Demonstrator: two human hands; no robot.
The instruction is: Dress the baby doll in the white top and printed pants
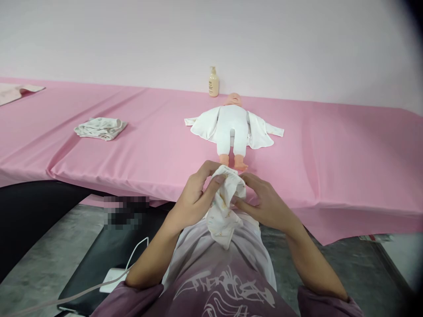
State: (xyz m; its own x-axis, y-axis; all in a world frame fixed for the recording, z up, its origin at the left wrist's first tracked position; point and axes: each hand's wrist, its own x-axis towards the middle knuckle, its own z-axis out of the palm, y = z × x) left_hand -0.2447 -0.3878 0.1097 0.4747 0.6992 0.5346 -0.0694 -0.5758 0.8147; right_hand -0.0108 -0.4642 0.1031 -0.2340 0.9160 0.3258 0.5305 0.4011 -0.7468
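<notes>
The doll (233,127) lies mid-frame on the pink table (330,149), its spread jacket (205,126) widening the blockage, a pump bottle (213,82) just behind its head by the wall (132,44). A folded cloth (101,128) sits left of centre, another cloth (16,91) at the upper left edge. Bare tabletop runs between folded cloth and doll, and across the whole right side. The left hand (196,193) and right hand (264,202), gripping a small garment (224,213), fill the near edge before the doll's feet.

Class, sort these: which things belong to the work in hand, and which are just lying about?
In hand:
small white printed cloth, gripped by left hand and right hand
baby doll in white clothes

Lying about:
cream pump bottle
folded white patterned cloth
white charger and cable
</notes>
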